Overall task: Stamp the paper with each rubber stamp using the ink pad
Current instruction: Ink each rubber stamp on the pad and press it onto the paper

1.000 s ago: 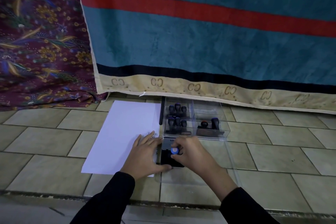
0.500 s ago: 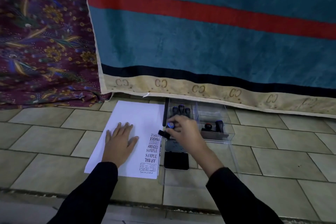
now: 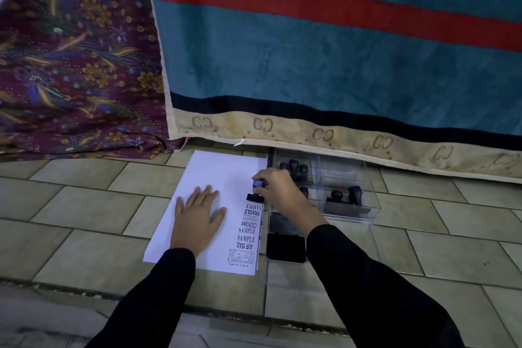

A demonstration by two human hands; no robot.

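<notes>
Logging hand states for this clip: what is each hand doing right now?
Left hand: open, flat on the paper.
Right hand: closed on a blue-topped stamp, pressed to the paper.

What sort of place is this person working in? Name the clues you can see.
Probably the floor of a home rather than an office: the white paper sheet lies on beige floor tiles, and a teal blanket with a red stripe and a maroon floral cloth hang behind.

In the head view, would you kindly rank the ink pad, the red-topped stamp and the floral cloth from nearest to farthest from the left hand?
1. Ink pad, just right of the left hand, beside the paper.
2. Red-topped stamp, farther right in the clear box.
3. Floral cloth, far back left.
</notes>
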